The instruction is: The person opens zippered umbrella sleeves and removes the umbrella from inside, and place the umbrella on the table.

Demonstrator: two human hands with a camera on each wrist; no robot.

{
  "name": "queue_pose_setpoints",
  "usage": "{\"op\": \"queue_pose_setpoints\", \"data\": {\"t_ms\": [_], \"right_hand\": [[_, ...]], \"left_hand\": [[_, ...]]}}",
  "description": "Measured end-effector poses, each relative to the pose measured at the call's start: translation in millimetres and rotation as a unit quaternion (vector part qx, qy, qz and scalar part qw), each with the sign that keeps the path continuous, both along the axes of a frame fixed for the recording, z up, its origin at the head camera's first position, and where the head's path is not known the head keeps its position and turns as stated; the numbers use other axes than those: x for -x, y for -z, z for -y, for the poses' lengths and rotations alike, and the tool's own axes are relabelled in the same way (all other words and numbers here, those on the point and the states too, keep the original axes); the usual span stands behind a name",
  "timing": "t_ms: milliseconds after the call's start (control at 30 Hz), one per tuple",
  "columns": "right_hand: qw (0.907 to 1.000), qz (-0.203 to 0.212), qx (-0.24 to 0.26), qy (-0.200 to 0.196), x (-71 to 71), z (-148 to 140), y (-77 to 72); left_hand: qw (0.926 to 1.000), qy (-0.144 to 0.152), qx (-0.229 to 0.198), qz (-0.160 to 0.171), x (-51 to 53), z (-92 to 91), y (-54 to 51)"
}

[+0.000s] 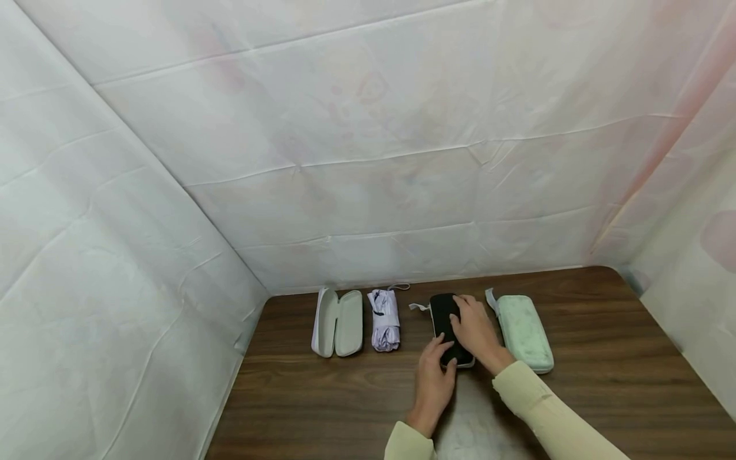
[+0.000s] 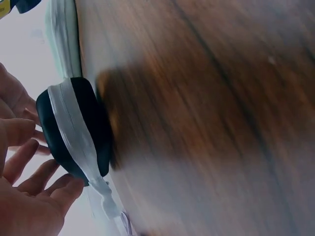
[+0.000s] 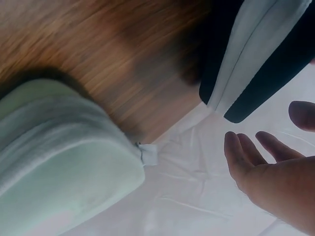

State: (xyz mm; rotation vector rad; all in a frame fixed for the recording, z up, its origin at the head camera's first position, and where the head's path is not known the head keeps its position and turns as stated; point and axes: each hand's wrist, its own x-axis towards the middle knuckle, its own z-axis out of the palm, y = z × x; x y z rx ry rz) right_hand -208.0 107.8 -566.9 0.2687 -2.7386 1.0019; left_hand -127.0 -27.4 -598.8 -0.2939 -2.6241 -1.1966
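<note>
The left hand [image 1: 435,377] has its grip spread, fingers apart, with the fingertips over the near left part of a black zippered case [image 1: 441,321] and the thumb by its near end. The right hand [image 1: 477,330] is spread too, its fingers reaching over the far right part of the same case and its thumb set apart from them. From the right wrist those fingers look loosely bent beside the end of the case; how firmly they touch cannot be told.

The case lies flat between the two hands, right of the middle of the dark wood-grain counter [image 1: 609,358]. A wide, pale zipper band [image 2: 74,128] runs along its side, and a whitish pull tab [image 1: 420,307] sticks out to the left at the far end.

Just to the right, near the right wrist, lies a mint-green zippered case [image 1: 524,332], closed, with a pale tab [image 1: 491,299] at its far left corner. To the left of the black case is a lilac folded umbrella [image 1: 385,322], its wrist loop [image 1: 399,286] at the far end. Beside that, farthest left, a hinged case [image 1: 349,326] lies open, showing its pale grey lining. Both arms wear pale yellow sleeves [image 1: 566,415]. Behind the counter hangs a creased whitish sheet [image 1: 374,191] with faint pink marks.
</note>
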Motion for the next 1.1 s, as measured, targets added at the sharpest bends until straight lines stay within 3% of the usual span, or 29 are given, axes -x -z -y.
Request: {"op": "queue_pose_setpoints", "data": {"t_ms": [233, 500, 600, 900, 1100], "right_hand": [[0.9999, -0.005, -0.007, -0.008, 2.9, -6.3, 3.0], [0.9996, 0.011, -0.024, -0.014, 6.8, -13.3, 3.3], [0.9993, 0.016, -0.033, -0.01, 9.2, -14.7, 2.3], [0.9974, 0.005, -0.068, -0.023, 20.7, -20.0, -0.4], [0.9957, 0.009, -0.085, -0.035, 26.6, -25.2, -1.7]], "left_hand": [[0.9945, 0.035, 0.094, -0.031, -2.2, -3.7, 2.6], [0.9733, 0.046, 0.217, -0.06, -1.8, -6.9, 4.7], [0.9701, 0.046, 0.228, -0.068, -1.1, -6.9, 3.8], [0.9708, 0.034, 0.211, -0.109, -1.7, -6.0, 0.8], [0.9686, 0.018, 0.218, -0.119, -2.9, -6.9, 0.5]]}}
